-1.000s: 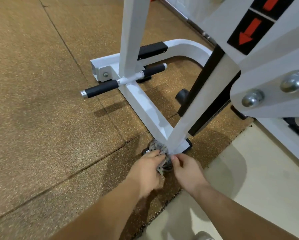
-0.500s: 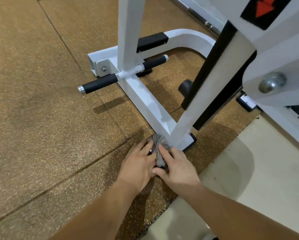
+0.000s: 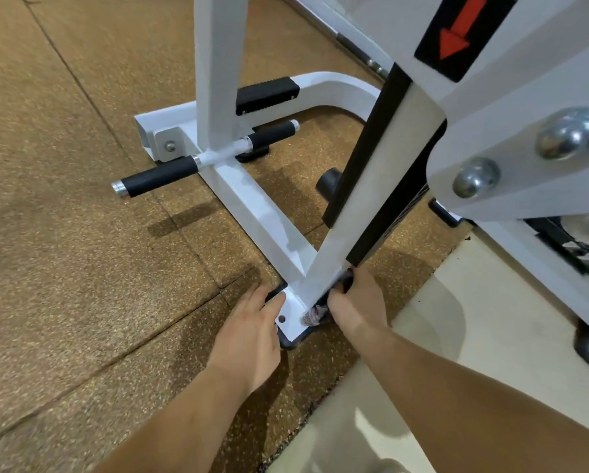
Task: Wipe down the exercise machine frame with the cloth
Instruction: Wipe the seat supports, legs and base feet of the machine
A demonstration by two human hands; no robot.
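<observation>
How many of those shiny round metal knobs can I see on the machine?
2. The smaller domed cap sits low on the white plate at right; the larger domed cap is just above and right of it. Others may lie out of view.

Warm indoor light, soft shadows under frame (image 3: 269,227); edges motion-blurred, wide-angle bowing.

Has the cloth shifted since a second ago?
Yes. The cloth moved from the left side of the sloping white post at its foot round to the right side, gripped by the right hand.
</observation>
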